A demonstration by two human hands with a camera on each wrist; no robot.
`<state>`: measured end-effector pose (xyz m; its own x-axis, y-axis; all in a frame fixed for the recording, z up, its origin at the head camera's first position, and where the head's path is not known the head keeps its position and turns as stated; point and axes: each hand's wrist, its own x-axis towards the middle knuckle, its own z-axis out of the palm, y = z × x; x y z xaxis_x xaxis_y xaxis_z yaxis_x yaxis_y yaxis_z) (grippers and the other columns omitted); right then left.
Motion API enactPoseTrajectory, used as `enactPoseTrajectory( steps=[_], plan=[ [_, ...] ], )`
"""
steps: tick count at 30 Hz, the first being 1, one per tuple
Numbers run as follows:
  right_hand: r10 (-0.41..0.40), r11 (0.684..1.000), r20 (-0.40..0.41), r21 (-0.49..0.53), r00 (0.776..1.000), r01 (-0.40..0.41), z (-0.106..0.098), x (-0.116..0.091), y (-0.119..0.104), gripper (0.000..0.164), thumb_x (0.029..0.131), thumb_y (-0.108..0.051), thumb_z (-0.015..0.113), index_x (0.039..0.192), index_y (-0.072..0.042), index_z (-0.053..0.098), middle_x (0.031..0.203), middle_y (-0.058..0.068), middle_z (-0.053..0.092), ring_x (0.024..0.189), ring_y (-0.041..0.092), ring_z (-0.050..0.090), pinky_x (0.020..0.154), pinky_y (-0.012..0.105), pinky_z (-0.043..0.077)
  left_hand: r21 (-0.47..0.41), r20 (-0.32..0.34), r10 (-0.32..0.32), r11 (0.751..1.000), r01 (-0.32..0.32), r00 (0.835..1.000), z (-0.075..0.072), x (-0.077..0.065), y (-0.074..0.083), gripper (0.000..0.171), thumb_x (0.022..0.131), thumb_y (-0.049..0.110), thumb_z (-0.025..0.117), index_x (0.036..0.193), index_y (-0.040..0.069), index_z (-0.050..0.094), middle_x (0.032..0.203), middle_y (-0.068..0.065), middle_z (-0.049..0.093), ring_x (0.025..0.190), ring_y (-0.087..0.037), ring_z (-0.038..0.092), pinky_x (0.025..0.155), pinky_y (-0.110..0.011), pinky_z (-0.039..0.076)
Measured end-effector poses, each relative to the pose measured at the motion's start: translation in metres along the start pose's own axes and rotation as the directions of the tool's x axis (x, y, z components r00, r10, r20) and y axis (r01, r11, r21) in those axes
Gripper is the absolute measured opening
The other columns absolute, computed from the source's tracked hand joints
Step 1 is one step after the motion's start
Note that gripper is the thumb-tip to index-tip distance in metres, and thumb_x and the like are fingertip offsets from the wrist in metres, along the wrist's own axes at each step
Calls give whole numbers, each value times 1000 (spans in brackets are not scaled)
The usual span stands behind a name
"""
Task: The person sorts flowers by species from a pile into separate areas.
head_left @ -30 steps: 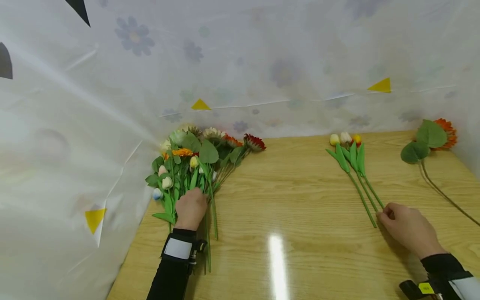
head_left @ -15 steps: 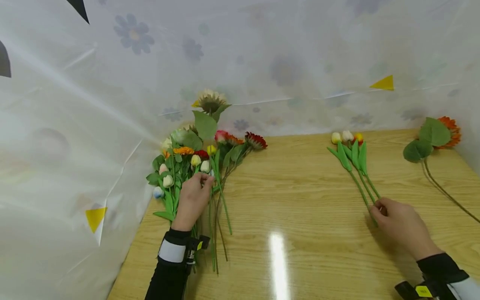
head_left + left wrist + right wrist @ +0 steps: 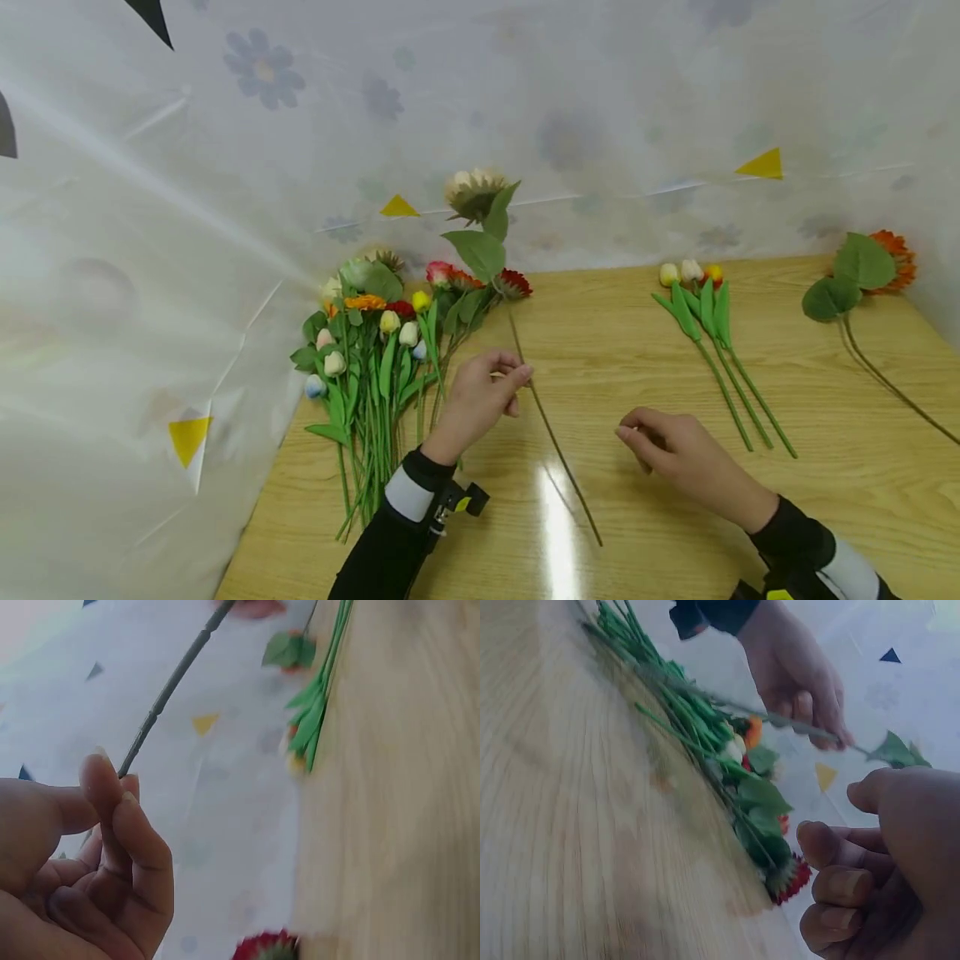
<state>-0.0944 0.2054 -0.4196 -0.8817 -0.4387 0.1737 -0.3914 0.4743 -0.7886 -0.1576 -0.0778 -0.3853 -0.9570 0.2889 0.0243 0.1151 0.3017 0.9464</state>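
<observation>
My left hand (image 3: 486,396) pinches the thin stem of a cream sunflower (image 3: 476,196) between thumb and fingers, just above the table. The bloom leans up and away, with two green leaves below it, and the stem (image 3: 169,690) slants toward my right. My right hand (image 3: 693,458) hovers over the table right of that stem, holding nothing. Its fingers (image 3: 844,883) are loosely curled, with the thumb apart from them. Beside my left hand lies a pile of mixed flowers (image 3: 367,358), including several tulips and a dark red bloom (image 3: 514,284).
Three tulips (image 3: 705,325) lie side by side on the right of the wooden table (image 3: 600,333). Farther right is an orange flower (image 3: 888,267) with two round leaves and a long stem. A whitish patterned sheet (image 3: 600,100) rises behind the table and along its left.
My left hand has lifted the cream sunflower out of the pile and carried it rightward. My right hand has let go of the tulip stems and moved left toward the sunflower's stem.
</observation>
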Motion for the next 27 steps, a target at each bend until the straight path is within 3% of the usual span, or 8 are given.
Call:
enactPoseTrajectory(
  steps=[3, 6, 10, 15, 20, 23, 25, 27],
  plan=[
    [-8, 989, 95, 149, 995, -6, 11, 7, -12, 16, 106, -15, 49, 105, -10, 64, 63, -10, 53, 50, 2, 43, 46, 23, 39, -11, 72, 22, 1000, -22, 997, 22, 1, 1, 18, 99, 30, 65, 101, 12, 64, 93, -3, 68, 54, -21, 64, 51, -32, 52],
    [-37, 974, 147, 228, 988, 2, 19, 11, -17, 17, 107, -13, 48, 104, -9, 63, 63, -8, 52, 51, 0, 44, 46, 23, 40, -27, 124, 42, 999, -39, 991, 40, 0, 2, 17, 99, 31, 65, 100, 14, 63, 92, 0, 66, 55, -24, 66, 48, -29, 50],
    [-52, 979, 137, 204, 989, 23, 23, 9, -16, 16, 106, -11, 49, 95, -12, 60, 64, -11, 49, 51, -2, 41, 45, 22, 39, -46, 161, 61, 997, -55, 985, 53, -1, 4, 16, 99, 31, 65, 100, 15, 63, 89, 2, 66, 58, -29, 67, 51, -33, 52],
    [-57, 992, 69, 114, 996, 49, 22, 3, -13, 17, 105, -9, 52, 92, -15, 61, 64, -15, 46, 51, -4, 38, 46, 20, 37, -20, 198, 67, 998, -64, 978, 57, 1, 7, 19, 99, 34, 64, 99, 15, 63, 84, 4, 68, 66, -34, 69, 61, -46, 57],
    [-108, 994, -45, -6, 993, 108, 12, -7, -7, 21, 101, -3, 56, 91, -20, 62, 63, -19, 39, 50, -7, 31, 46, 18, 33, 104, 201, 73, 990, -95, 977, 46, 1, 1, 22, 99, 40, 62, 104, 19, 64, 87, 3, 68, 68, -15, 68, 58, -31, 55],
    [-110, 990, -108, -103, 988, 99, -4, -13, 1, 23, 99, -1, 59, 91, -22, 62, 63, -20, 38, 50, -6, 30, 46, 18, 32, 227, 145, 60, 969, -93, 988, 30, 0, -9, 20, 100, 39, 61, 106, 20, 65, 90, 3, 67, 68, -10, 66, 56, -26, 52],
    [-93, 980, -149, -187, 984, 65, -19, -19, 9, 21, 98, -1, 60, 90, -20, 64, 62, -19, 39, 49, -6, 30, 45, 18, 31, 355, 84, 65, 930, -91, 994, 15, -3, -17, 19, 101, 37, 61, 105, 19, 66, 91, 4, 67, 68, -10, 65, 56, -25, 51],
    [-65, 963, -191, -271, 979, 11, -38, -26, 18, 16, 98, -2, 60, 92, -15, 66, 63, -17, 44, 49, -5, 32, 45, 19, 30, 506, 3, 76, 860, -67, 997, -1, -6, -26, 17, 100, 34, 63, 102, 17, 67, 91, 3, 68, 65, -7, 61, 54, -23, 48]
  ],
)
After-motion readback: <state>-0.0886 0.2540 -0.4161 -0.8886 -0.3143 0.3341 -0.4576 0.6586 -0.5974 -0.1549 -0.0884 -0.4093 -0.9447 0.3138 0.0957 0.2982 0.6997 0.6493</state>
